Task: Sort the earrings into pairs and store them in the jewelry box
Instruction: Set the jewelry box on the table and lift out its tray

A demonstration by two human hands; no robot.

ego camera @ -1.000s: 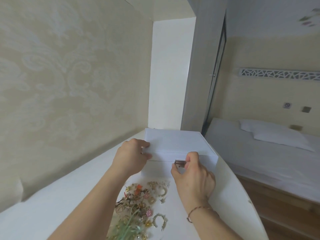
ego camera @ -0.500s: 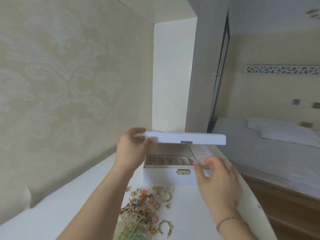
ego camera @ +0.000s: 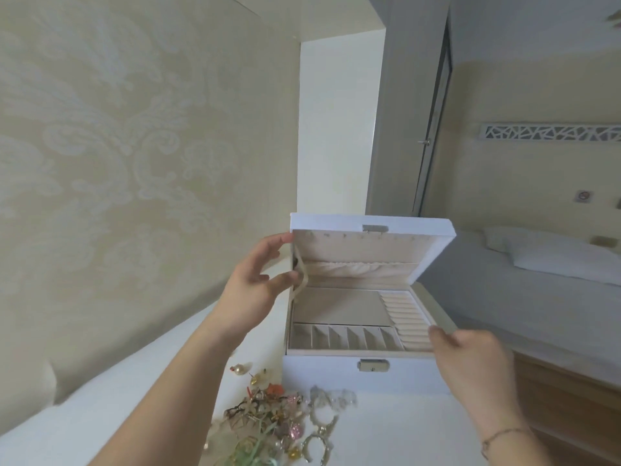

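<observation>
A white jewelry box (ego camera: 322, 375) stands on the white table with its lid (ego camera: 433, 237) raised upright. Inside are beige lining, a row of small compartments at the front and ring rolls on the right. My left hand (ego camera: 255, 280) is at the lid's left edge, fingertips on the corner and thumb near the beige strap. My right hand (ego camera: 470, 361) hovers at the box's front right corner, fingers apart, holding nothing. A heap of mixed earrings (ego camera: 279, 418) lies on the table in front of the box.
The white table (ego camera: 100, 415) runs along a patterned wall on the left. Its right edge drops off toward a wooden floor (ego camera: 571, 398). A bed with a pillow (ego camera: 554, 260) stands beyond on the right.
The lid went from closed to fully raised, lifted by my left hand. My right hand left the front latch and moved to the box's right corner.
</observation>
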